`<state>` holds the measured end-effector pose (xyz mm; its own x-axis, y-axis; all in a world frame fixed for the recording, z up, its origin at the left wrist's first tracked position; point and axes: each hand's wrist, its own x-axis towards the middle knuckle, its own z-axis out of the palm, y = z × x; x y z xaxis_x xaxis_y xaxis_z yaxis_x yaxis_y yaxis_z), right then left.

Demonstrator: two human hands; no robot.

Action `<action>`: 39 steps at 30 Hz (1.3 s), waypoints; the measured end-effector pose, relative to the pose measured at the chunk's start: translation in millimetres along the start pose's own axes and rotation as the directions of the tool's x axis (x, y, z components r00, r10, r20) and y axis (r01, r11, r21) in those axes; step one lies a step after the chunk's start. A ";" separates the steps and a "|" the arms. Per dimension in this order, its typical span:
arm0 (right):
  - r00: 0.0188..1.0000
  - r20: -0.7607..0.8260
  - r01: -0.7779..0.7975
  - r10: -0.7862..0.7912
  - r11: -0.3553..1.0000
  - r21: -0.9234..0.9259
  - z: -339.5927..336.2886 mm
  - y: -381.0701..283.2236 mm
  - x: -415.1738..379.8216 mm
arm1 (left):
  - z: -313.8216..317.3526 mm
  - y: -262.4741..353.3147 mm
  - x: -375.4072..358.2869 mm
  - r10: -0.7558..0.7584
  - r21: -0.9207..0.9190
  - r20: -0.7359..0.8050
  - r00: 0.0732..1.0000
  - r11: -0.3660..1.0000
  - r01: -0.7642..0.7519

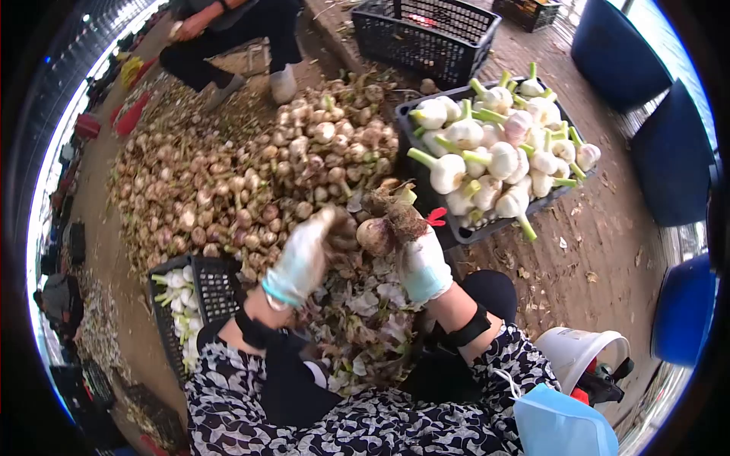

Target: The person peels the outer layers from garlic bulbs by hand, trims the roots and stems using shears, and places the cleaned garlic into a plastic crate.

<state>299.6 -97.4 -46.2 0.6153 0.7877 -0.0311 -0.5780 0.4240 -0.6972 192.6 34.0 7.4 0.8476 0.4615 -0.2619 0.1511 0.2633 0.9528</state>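
Note:
My right hand (422, 262), in a pale glove with a light blue cuff, is closed round unpeeled garlic (376, 237) with brown, matted roots and a cut green stem end. A small red piece (436, 217) shows beside its fingers. Close by on the left, my gloved left hand (308, 247) is smeared by motion, so its fingers do not show clearly. Beyond both hands spreads a large heap of dirty garlic bulbs (228, 190). Papery garlic skins (369, 311) lie in a pile below the hands, between my knees.
At the right, a dark crate (475, 234) is heaped with white, trimmed garlic. Another black crate (217, 289) with garlic stands at the left. Behind are a black crate (426, 45) and a seated person (243, 30). Blue tubs (677, 152) and a white bucket (566, 349) line the right.

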 end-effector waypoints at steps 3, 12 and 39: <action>0.973 0.053 -0.225 0.225 0.974 -0.005 31.5 -4.9 -9.7 | 7.1 -25.3 -36.5 -0.214 -0.515 0.175 0.961 0.812 0.274; 0.966 0.148 -0.155 0.213 0.931 -0.331 47.8 31.9 -6.9 | -18.9 -39.3 -85.0 0.125 -0.274 -0.217 0.968 0.944 -0.183; 0.926 0.301 0.044 0.229 0.726 -0.686 110.0 48.1 -30.6 | -67.9 -33.2 -144.1 0.737 0.692 -0.237 0.633 0.586 -0.423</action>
<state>194.0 -52.0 0.1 0.2759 0.9608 0.0277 -0.0246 0.0359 -0.9991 30.9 16.4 3.0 0.5272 0.6870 0.5002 0.0818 -0.6269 0.7748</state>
